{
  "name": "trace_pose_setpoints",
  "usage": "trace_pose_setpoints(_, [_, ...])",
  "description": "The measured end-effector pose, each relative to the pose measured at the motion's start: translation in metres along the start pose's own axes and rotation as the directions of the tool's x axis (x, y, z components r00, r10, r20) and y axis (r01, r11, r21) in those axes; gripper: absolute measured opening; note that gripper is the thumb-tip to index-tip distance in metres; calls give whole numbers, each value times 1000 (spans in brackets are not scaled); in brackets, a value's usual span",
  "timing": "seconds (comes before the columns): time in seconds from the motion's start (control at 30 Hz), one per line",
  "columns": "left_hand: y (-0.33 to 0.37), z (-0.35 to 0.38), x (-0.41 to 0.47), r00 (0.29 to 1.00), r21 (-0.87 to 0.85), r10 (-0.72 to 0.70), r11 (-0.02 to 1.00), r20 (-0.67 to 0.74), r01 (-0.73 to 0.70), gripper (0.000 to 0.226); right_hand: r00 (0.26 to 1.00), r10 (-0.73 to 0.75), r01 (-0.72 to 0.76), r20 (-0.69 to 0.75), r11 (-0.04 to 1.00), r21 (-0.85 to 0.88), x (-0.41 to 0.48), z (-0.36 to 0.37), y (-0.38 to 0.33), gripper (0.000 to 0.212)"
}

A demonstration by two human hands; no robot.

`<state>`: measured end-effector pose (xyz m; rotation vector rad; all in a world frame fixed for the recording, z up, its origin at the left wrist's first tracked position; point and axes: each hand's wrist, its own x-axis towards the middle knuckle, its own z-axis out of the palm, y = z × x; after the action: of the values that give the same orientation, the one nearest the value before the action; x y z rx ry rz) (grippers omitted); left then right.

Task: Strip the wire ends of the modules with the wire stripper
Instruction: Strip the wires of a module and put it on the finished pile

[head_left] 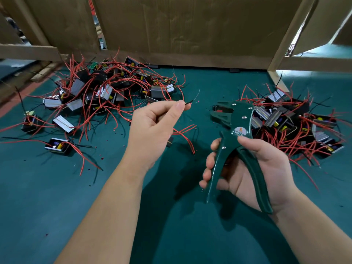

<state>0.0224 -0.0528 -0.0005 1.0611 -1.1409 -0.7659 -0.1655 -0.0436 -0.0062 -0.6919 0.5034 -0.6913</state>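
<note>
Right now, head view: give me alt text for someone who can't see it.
The left hand pinches a thin black wire near its end, while the right hand grips a green wire stripper beside it, not yet on the wire. A left pile and a right pile of modules with red leads lie on the green mat.

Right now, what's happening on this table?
A person is partway through a wire-stripping job. The left hand pinches a thin black wire near its end, held up above the green mat. The right hand grips the wire stripper, handles spread, its head pointed toward the wire but apart from it. Modules with red wires lie in a left pile and a right pile.
</note>
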Motion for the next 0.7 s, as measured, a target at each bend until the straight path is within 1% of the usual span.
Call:
trace_pose_setpoints(0.07, [-1,-1,-1,1000,8,0,1000,4,0,16,994,51,-50,92,999,-8,-1,0,2,45])
trace_pose_setpoints(0.13, [-1,-1,-2,1000,13,6,1000,27,-6,11,983,82,-79,164,997,-24,-1,0,5,46])
trace_pose_setpoints(0.2, [0,-2,-3,998,70,30,997,46,-33,8,971,88,-86,222,996,-18,-2,0,6,45])
trace_pose_setpoints(0.27, [0,-2,-4,996,161,58,985,63,-67,11,962,83,-87,262,996,4,-2,0,6,45])
trace_pose_setpoints(0.37, [0,-3,-3,990,266,98,956,99,-121,13,956,72,-81,284,997,21,-1,0,4,44])
trace_pose_setpoints(0.5, [-1,-4,-5,972,398,203,887,122,-235,9,955,49,-62,294,997,35,-2,-1,2,43])
trace_pose_setpoints(0.7, [0,-4,-5,946,464,311,826,98,-319,11,962,93,-79,256,995,-64,-3,-1,3,42])
